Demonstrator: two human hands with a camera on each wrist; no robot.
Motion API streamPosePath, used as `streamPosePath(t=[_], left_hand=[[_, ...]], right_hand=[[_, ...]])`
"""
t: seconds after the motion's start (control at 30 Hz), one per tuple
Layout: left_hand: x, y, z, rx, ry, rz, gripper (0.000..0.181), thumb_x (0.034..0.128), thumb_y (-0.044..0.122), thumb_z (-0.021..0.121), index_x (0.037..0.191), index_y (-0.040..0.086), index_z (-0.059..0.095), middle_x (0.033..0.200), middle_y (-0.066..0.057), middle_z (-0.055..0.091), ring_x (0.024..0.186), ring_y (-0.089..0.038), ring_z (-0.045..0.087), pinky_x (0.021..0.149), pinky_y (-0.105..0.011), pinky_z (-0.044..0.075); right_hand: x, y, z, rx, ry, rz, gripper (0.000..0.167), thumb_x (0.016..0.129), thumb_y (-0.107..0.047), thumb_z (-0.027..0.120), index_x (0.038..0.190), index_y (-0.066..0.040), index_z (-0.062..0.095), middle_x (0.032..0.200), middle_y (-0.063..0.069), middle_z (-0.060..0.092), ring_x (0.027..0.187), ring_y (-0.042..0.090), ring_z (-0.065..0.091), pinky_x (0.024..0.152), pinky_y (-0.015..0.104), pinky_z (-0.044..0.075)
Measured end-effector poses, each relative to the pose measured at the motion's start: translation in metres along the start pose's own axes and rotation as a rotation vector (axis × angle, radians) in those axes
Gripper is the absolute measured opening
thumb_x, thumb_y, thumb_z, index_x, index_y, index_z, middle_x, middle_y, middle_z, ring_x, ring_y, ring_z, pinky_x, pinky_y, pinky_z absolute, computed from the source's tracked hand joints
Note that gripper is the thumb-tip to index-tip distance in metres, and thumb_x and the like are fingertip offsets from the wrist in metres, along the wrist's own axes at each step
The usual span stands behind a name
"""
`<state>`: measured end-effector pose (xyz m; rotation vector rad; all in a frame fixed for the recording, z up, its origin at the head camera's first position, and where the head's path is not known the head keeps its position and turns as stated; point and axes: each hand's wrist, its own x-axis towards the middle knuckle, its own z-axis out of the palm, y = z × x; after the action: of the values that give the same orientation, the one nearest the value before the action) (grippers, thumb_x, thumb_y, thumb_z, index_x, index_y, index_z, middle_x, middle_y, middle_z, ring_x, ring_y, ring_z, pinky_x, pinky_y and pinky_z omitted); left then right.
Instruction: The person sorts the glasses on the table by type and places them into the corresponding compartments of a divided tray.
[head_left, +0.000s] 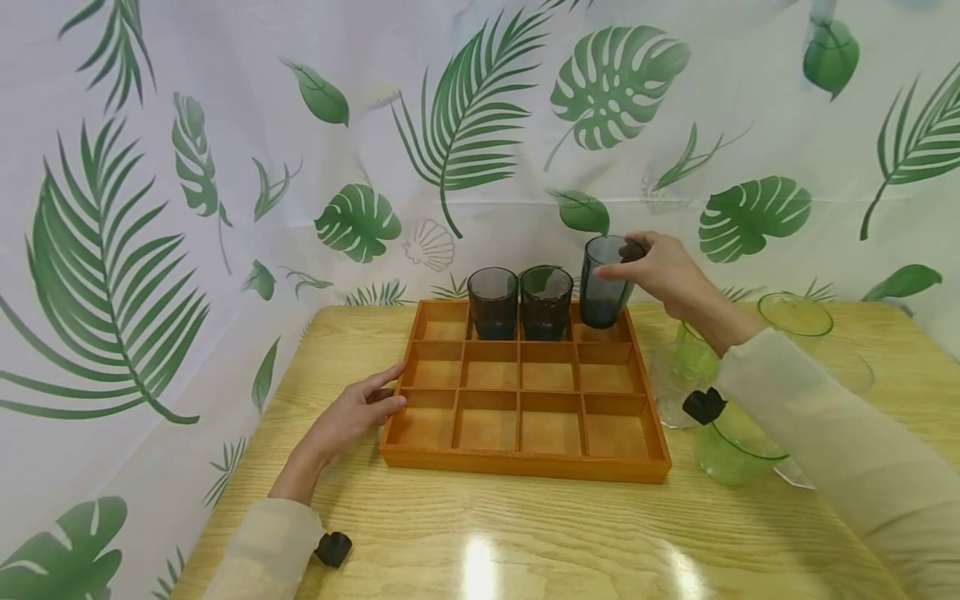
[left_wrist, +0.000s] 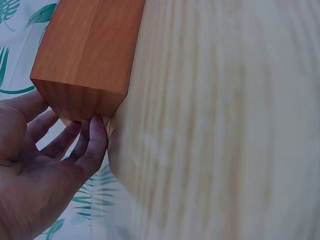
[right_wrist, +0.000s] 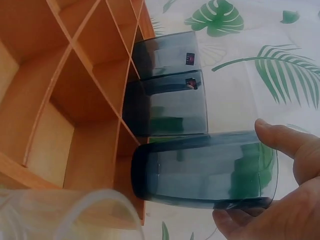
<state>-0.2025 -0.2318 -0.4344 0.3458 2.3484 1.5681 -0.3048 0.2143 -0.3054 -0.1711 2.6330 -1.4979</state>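
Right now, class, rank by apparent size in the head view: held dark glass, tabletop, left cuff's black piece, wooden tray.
1. Tabletop
2. Wooden tray
3. Held dark glass
4. Left cuff's black piece

Glass (head_left: 600,298): dark blue-grey, transparent, slightly tilted, gripped near the rim by the right hand (head_left: 663,271); base at the back-row compartment below that hand. Box (head_left: 525,463): orange-brown wood, twelve compartments, flat, side wall touching the left hand (head_left: 351,418).
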Motion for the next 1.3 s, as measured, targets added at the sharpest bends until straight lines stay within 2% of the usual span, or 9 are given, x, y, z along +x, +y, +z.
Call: streamPosePath(t=[0.4, 0.77, 0.87, 1.07, 1.3], left_hand=[[0.001, -0.001, 0.001, -0.001, 0.001, -0.006, 0.066, 0.1074, 0.022, 0.059, 0.165, 0.013, 0.028, 0.167, -0.018, 0.027, 0.143, -0.039, 0.043, 0.112, -0.053, 0.041], [0.001, -0.001, 0.0, -0.009, -0.004, 0.011, 0.065, 0.1079, 0.021, 0.058, 0.164, 0.009, 0.028, 0.167, -0.019, 0.025, 0.143, -0.04, 0.041, 0.111, -0.054, 0.042], [0.001, 0.0, 0.0, -0.005, -0.003, 0.012, 0.065, 0.1078, 0.021, 0.058, 0.164, 0.009, 0.028, 0.167, -0.019, 0.026, 0.143, -0.04, 0.042, 0.111, -0.054, 0.042], [0.0, 0.001, -0.001, 0.014, 0.006, 0.012, 0.065, 0.1076, 0.023, 0.059, 0.164, 0.01, 0.029, 0.166, -0.02, 0.028, 0.141, -0.039, 0.044, 0.11, -0.052, 0.043], [0.0, 0.003, 0.0, 0.005, 0.0, 0.007, 0.065, 0.1081, 0.021, 0.058, 0.164, 0.01, 0.028, 0.166, -0.021, 0.028, 0.141, -0.039, 0.044, 0.111, -0.052, 0.043]], right_hand=[[0.004, 0.01, 0.01, -0.004, -0.022, 0.044, 0.103, 0.092, -0.028, 0.082, 0.164, 0.003, 0.015, 0.169, 0.023, 0.016, 0.151, 0.042, 0.024, 0.118, 0.057, 0.03], [0.004, 0.019, 0.017, 0.015, -0.041, 0.046, 0.101, 0.092, -0.018, 0.081, 0.161, 0.01, 0.013, 0.163, 0.031, 0.023, 0.149, 0.044, 0.027, 0.117, 0.057, 0.03], [0.005, 0.023, 0.017, 0.008, -0.066, 0.056, 0.101, 0.092, -0.016, 0.081, 0.161, 0.011, 0.012, 0.164, 0.032, 0.02, 0.149, 0.046, 0.026, 0.118, 0.057, 0.03], [0.003, 0.024, 0.013, -0.039, -0.13, 0.043, 0.103, 0.094, -0.019, 0.079, 0.161, 0.012, 0.007, 0.167, 0.031, 0.011, 0.151, 0.049, 0.018, 0.118, 0.06, 0.027], [-0.005, 0.019, 0.001, -0.025, -0.136, 0.015, 0.102, 0.096, -0.024, 0.076, 0.161, 0.01, 0.005, 0.166, 0.032, 0.015, 0.151, 0.049, 0.019, 0.118, 0.06, 0.027]])
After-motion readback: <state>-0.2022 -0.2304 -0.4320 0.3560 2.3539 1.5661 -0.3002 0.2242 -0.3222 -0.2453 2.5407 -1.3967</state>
